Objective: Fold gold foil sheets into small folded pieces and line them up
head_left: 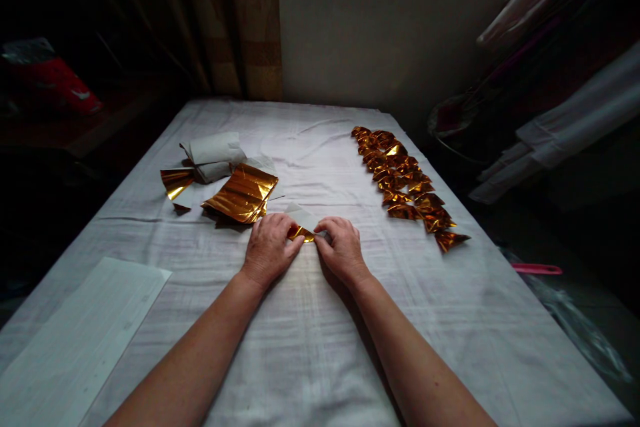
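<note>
Both of my hands meet over one small sheet of gold foil paper (302, 233) at the middle of the table. Its near edge is turned up, showing the shiny gold side, and its pale back points away from me. My left hand (270, 243) pinches the left part between thumb and fingers. On the right end, my right hand (343, 247) has its thumb and curled fingers closed on the paper. Left of my left hand lies a stack of gold foil sheets (241, 193). Folded gold foil pieces (395, 173) form two rows at the right.
White-backed sheets (215, 150) and a curled foil piece (176, 181) lie behind the stack. A large white paper (95, 333) rests at the left on the cloth-covered table (310, 360). Hanging clothes (575, 120) and a pink handle (537, 269) are past the right edge.
</note>
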The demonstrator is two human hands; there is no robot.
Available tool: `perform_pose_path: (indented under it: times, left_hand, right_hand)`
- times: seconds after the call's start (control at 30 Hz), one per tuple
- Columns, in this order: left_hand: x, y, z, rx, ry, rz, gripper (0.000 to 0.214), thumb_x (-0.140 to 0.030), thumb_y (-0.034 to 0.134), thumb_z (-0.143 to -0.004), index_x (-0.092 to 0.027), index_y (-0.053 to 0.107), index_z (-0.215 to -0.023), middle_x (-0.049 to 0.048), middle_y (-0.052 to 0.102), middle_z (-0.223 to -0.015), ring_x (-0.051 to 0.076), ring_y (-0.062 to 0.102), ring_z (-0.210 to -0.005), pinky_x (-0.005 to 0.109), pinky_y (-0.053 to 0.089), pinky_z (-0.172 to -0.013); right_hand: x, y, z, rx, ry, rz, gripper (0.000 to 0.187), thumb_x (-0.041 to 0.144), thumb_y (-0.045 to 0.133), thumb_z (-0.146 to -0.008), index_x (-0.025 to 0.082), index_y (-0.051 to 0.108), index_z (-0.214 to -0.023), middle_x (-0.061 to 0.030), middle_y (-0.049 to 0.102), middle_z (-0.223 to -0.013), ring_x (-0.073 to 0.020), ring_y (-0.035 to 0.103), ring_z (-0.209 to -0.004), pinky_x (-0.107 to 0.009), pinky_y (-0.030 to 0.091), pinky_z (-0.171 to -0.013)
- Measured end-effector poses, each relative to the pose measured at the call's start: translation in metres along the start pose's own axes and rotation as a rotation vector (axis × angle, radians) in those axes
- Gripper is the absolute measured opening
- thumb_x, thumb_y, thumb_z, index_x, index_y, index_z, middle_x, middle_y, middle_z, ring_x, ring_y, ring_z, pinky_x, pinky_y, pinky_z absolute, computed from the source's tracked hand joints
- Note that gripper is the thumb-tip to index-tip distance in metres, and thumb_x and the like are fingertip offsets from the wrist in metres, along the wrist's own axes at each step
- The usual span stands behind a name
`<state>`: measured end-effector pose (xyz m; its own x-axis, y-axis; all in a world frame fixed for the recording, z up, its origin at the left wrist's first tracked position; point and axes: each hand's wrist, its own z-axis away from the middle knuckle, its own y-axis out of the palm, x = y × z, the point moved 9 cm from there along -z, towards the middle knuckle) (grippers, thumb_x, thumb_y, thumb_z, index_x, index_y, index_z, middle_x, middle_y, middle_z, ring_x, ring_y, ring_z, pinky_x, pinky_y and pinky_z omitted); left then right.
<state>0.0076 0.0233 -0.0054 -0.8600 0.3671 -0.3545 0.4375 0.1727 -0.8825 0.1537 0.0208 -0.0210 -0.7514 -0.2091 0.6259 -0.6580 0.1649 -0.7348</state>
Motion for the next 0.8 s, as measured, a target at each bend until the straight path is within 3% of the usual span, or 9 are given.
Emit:
perform_pose_path:
  times: [0.3,0.57,0.67,0.8]
  left_hand:
    - [0.0,-0.001,0.001,-0.008,0.003,0.001,0.009,-0.029,0.063,-0.085,-0.023,0.057,-0.086,0.0044,0.064,-0.095,0.025,0.056,-0.097,0.038,0.041,-0.089]
    - [-0.001,-0.004,0.0,-0.022,0.037,0.095,0.008,-0.029,0.061,-0.087,-0.021,0.058,-0.084,0.0048,0.063,-0.092,0.023,0.057,-0.092,0.038,0.046,-0.086]
    - [0.003,-0.004,0.0,-0.002,0.088,0.223,0.006,-0.024,0.056,-0.087,-0.021,0.061,-0.088,0.0052,0.065,-0.097,0.022,0.06,-0.095,0.037,0.048,-0.089]
    - [0.009,-0.003,-0.001,0.052,0.162,0.282,0.021,-0.012,0.05,-0.082,-0.021,0.062,-0.097,0.0064,0.067,-0.105,0.022,0.06,-0.106,0.039,0.048,-0.097]
  right_hand:
    - [-0.003,-0.002,0.0,-0.013,-0.04,-0.051,0.023,0.005,0.054,-0.08,0.025,0.065,-0.083,-0.0018,0.07,-0.101,-0.0219,0.058,-0.101,-0.038,0.039,-0.088]
    - [0.026,-0.003,0.008,-0.001,-0.231,0.315,0.01,0.022,0.063,-0.088,0.025,0.072,-0.085,-0.0052,0.07,-0.097,-0.0222,0.055,-0.091,-0.034,0.037,-0.078]
    - [0.03,-0.002,0.01,0.037,-0.254,0.361,0.011,0.021,0.063,-0.087,0.024,0.073,-0.09,-0.0051,0.069,-0.092,-0.0208,0.054,-0.086,-0.033,0.037,-0.076]
    - [0.033,-0.003,0.01,0.048,-0.259,0.359,0.011,0.025,0.064,-0.086,0.022,0.074,-0.09,-0.0058,0.069,-0.092,-0.0207,0.055,-0.086,-0.032,0.04,-0.077]
